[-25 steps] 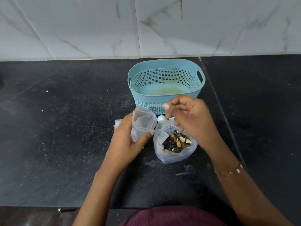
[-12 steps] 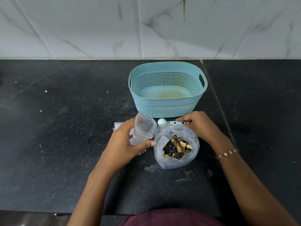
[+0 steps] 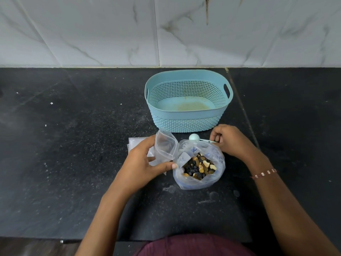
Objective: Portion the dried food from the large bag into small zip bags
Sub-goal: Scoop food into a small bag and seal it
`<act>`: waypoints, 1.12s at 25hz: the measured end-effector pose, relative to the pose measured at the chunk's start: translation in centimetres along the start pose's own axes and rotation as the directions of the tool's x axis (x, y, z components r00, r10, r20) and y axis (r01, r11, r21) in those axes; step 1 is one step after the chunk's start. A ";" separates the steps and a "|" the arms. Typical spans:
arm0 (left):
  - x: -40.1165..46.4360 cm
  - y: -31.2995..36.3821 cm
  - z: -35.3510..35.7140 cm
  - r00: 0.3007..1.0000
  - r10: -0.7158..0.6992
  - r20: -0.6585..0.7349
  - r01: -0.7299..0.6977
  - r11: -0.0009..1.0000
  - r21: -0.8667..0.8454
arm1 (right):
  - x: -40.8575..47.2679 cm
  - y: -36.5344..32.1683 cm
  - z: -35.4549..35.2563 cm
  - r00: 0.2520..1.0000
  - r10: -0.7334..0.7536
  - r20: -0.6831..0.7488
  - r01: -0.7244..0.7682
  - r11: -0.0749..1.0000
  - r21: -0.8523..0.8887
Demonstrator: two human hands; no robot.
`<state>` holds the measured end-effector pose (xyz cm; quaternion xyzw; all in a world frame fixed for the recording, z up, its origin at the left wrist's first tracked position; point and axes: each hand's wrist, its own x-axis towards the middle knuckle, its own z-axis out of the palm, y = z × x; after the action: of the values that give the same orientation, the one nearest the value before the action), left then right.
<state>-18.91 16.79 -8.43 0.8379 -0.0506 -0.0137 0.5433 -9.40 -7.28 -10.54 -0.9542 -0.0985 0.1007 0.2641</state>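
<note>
A: Hands first: what does each one have?

B: Left hand (image 3: 145, 163) grips an upright, empty zip bag (image 3: 165, 146), mouth up, touching the big bag (image 3: 200, 166) on its left. Right hand (image 3: 229, 140) sits just behind the big bag, fingers pinched on the scoop (image 3: 202, 139) handle.

A: And around them, largest down?

B: Black worktop (image 3: 73, 145); a blue basket (image 3: 188, 100) behind the big bag; the big bag itself, open, with dried food (image 3: 200, 167) inside; spare bags (image 3: 136, 145) flat to its left; the scoop lying between big bag and basket.

A: How to do this step well?

B: I'd say lift the scoop level, dig shallow, and keep the zip bag's mouth spread and close against the big bag's rim, so spills fall back in.
</note>
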 end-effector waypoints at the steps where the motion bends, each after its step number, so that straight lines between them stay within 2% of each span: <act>1: -0.1 0.0 0.0 1.000 -0.001 0.007 0.001 1.000 0.004 | -0.2 0.3 -0.2 1.000 0.028 0.007 -0.028 0.999 0.037; 4: -0.6 0.5 0.0 0.999 -0.003 0.046 0.004 1.000 -0.026 | -1.3 0.8 -0.9 0.997 0.071 -0.027 -0.067 0.987 0.145; 7: -1.3 0.7 0.1 0.993 -0.026 0.117 0.035 0.997 -0.076 | -3.0 0.4 -1.7 0.996 0.074 -0.043 -0.055 0.937 0.345; 11: -2.4 0.3 0.6 0.983 -0.061 0.171 0.085 0.987 -0.135 | -5.3 -1.4 -2.5 0.996 -0.039 -0.086 0.077 0.866 0.495; 15: -3.2 0.1 0.7 0.972 -0.083 0.219 0.117 0.982 -0.148 | -7.1 -2.5 -2.5 0.996 -0.058 -0.071 0.088 0.820 0.565; 21: -3.6 0.1 0.9 0.964 -0.089 0.250 0.134 0.977 -0.168 | -8.3 -2.6 -1.2 0.994 -0.002 -0.112 0.054 0.881 0.470; 23: -3.8 0.1 0.8 0.965 -0.095 0.245 0.144 0.972 -0.189 | -8.5 -2.7 -1.0 0.982 0.001 -0.188 0.077 0.909 0.409; 25: -4.1 0.1 0.8 0.963 -0.109 0.248 0.162 0.965 -0.205 | -8.7 -3.0 -0.5 0.948 -0.060 -0.311 0.157 0.942 0.296; 28: -4.4 -0.2 0.9 0.946 -0.142 0.293 0.212 0.952 -0.222 | -9.1 -3.7 1.1 0.858 -0.302 -0.415 0.326 0.945 -0.015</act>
<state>-23.36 16.54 -9.12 0.7536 -0.0469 -0.1845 0.6292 -18.91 -5.87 -8.27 -0.9171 -0.1918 -0.1445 0.3182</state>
